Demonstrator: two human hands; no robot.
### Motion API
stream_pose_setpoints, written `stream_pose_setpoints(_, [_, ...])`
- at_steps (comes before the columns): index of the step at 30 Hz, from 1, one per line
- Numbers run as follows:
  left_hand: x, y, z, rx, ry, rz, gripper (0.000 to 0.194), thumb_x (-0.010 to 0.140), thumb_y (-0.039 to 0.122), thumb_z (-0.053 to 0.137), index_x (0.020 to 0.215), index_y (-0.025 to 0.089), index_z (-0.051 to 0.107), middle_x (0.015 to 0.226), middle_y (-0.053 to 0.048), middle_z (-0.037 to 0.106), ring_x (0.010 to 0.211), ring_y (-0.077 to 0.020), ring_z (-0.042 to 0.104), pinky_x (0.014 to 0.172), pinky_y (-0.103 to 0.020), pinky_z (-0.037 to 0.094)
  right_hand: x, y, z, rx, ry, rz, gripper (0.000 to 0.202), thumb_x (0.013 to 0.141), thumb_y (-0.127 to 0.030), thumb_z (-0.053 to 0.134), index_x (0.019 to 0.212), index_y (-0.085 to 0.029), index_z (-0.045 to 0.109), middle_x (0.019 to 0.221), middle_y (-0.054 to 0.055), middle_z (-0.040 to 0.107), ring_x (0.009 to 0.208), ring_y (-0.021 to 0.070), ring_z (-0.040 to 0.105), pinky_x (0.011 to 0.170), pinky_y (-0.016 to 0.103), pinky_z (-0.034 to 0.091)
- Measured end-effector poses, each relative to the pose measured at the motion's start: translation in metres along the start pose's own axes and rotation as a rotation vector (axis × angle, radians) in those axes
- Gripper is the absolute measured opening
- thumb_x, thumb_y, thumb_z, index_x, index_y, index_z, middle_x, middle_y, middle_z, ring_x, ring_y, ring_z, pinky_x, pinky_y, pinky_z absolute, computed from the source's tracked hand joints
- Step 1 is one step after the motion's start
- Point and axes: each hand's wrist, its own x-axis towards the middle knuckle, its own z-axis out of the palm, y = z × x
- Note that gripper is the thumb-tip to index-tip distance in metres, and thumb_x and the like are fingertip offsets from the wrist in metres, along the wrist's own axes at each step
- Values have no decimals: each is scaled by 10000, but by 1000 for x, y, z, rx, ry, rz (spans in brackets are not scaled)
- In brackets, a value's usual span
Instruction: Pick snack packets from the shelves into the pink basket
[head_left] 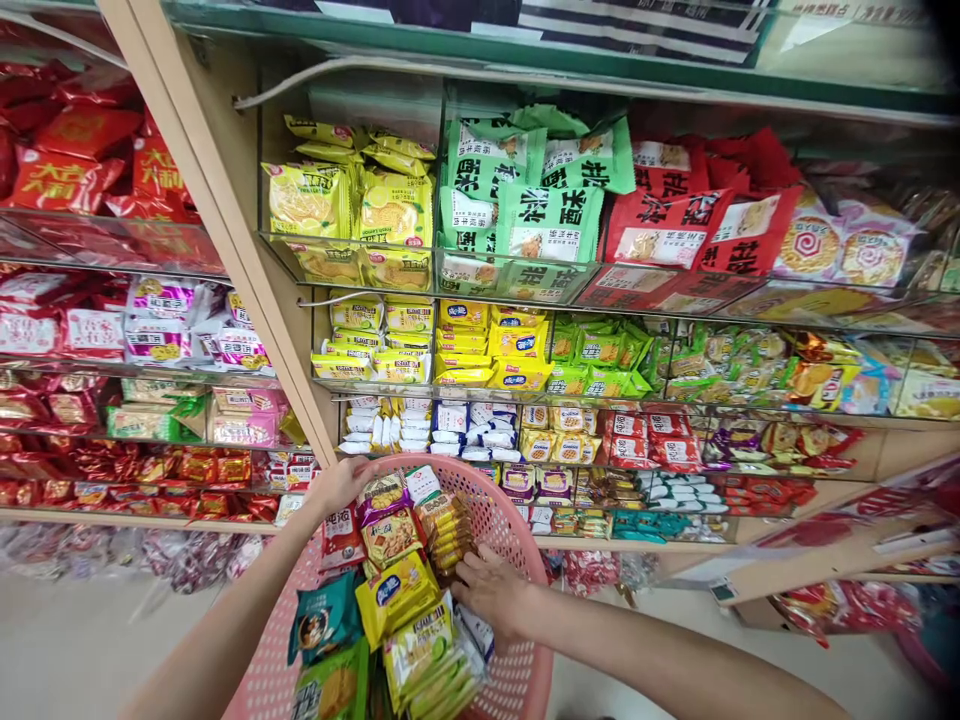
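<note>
A pink perforated basket (525, 540) sits low in the middle, holding wrapped snacks. My left hand (341, 487) grips the basket's rim at its far left side, next to a red packet (341, 540). Inside the basket, my right hand (487, 590) rests with bent fingers at the brown and yellow packets (448, 530); its fingertips are partly hidden, so whether it grips one cannot be made out. A yellow packet (397, 597), a teal packet (324, 617), a green packet (334, 685) and pale yellow-green packets (427, 655) lie nearer the front.
Glass-fronted shelves of sorted snacks rise ahead, with yellow (394, 215), green (551, 225) and red packets (667, 225) on the upper tier. A wooden upright (225, 220) divides off the left shelves. Bagged goods (847, 610) sit low at the right.
</note>
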Motion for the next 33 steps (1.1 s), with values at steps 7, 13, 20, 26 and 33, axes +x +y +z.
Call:
stream_pose_setpoints(7, [2, -5, 3, 2, 14, 17, 600, 810, 664, 242, 1046, 250, 608, 897, -75, 679, 833, -244, 629, 649, -281, 415, -6, -2, 2, -12, 127, 51, 786, 516, -422, 790, 1176, -111, 497, 1109, 140, 533, 1044, 279, 416, 981, 450, 248])
stream_pose_setpoints(13, [1, -4, 2, -19, 21, 45, 605, 810, 668, 235, 1017, 246, 616, 864, -67, 676, 822, -230, 628, 653, -272, 415, -7, -1, -5, -33, 139, 79, 772, 545, -417, 785, 1188, -126, 474, 1136, 141, 513, 1054, 275, 411, 970, 437, 262])
stream_pose_setpoints(20, [0, -3, 1, -15, 23, 39, 596, 817, 652, 237, 1009, 237, 620, 878, -76, 677, 836, -233, 629, 675, -278, 426, -9, -5, -6, -89, 186, 92, 715, 589, -392, 753, 1189, -142, 454, 1091, 120, 505, 1020, 268, 434, 942, 436, 311])
stream_pose_setpoints(26, [-1, -2, 0, -10, 19, 25, 595, 813, 654, 240, 1016, 247, 624, 887, -71, 683, 842, -240, 631, 656, -280, 429, -7, -5, 2, -86, 271, 113, 713, 568, -382, 769, 1172, -170, 456, 1096, 120, 501, 1010, 273, 459, 920, 450, 338])
stream_pose_setpoints(33, [-1, -2, 1, -8, 18, 27, 585, 816, 653, 241, 1031, 257, 615, 915, -73, 683, 867, -247, 632, 656, -285, 430, -14, -6, -8, 15, 236, 86, 834, 549, -363, 799, 1263, -202, 398, 1287, 164, 424, 1122, 316, 437, 967, 507, 321])
